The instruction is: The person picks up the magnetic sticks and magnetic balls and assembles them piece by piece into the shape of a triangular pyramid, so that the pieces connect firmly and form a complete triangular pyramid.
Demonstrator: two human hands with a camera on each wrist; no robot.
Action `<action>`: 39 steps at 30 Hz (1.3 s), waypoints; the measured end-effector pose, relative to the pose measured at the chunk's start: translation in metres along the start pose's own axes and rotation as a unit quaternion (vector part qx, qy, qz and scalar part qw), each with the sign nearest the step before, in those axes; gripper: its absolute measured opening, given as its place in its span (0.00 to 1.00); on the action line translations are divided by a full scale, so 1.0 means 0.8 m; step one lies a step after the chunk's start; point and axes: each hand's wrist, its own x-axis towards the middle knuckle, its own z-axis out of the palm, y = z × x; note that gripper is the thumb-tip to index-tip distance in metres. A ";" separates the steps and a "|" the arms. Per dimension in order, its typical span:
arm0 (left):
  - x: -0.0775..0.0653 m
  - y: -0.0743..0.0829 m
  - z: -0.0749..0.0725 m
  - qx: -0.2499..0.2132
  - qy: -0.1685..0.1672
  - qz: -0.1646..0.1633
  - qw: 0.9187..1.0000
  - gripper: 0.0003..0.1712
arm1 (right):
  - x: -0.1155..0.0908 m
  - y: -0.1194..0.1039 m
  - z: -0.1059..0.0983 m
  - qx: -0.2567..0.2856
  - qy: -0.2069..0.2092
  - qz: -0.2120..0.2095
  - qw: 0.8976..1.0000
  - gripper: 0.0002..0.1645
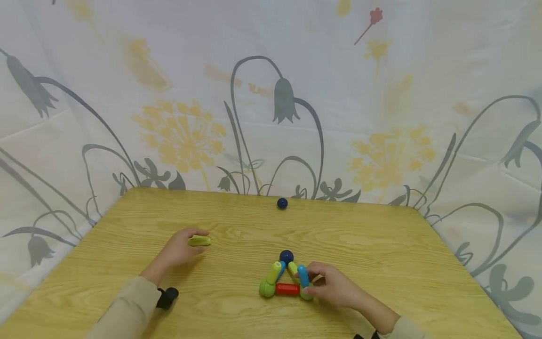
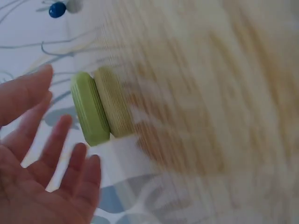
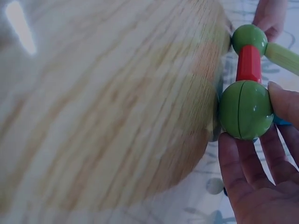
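Observation:
My left hand (image 1: 179,248) is spread beside a light green rod (image 1: 200,241) lying on the table. In the left wrist view, a gap shows between its fingertips and the rod (image 2: 91,109). My right hand (image 1: 336,287) pinches a green ball (image 3: 246,109) between thumb and fingers. That ball is the near right corner of a triangle of rods and balls. A red rod (image 1: 288,289) joins it to another green ball (image 1: 267,288); a dark blue ball (image 1: 286,256) forms the far corner. From the near corners rise a light green rod (image 1: 274,272) and a blue rod (image 1: 303,276).
Another dark blue ball (image 1: 282,203) sits by the far edge of the wood-grain table (image 1: 237,306). Behind the table hangs a flower-patterned cloth (image 1: 262,150). A black strap device (image 1: 167,298) is on the left wrist.

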 end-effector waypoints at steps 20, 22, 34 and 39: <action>-0.003 0.040 0.047 -0.060 -0.043 0.032 0.997 0.15 | 0.014 0.014 -0.012 -0.070 0.010 0.027 0.997 0.22; -0.009 0.052 0.058 -0.095 -0.068 0.070 0.991 0.14 | 0.016 0.015 -0.012 -0.057 -0.009 0.020 0.998 0.22; -0.030 0.097 0.096 -0.183 -0.232 0.149 0.944 0.12 | 0.034 0.016 -0.014 -0.051 -0.018 0.018 0.998 0.17; -0.031 0.101 0.102 -0.180 -0.241 0.151 0.942 0.12 | 0.041 0.018 -0.015 -0.047 -0.019 0.019 0.999 0.18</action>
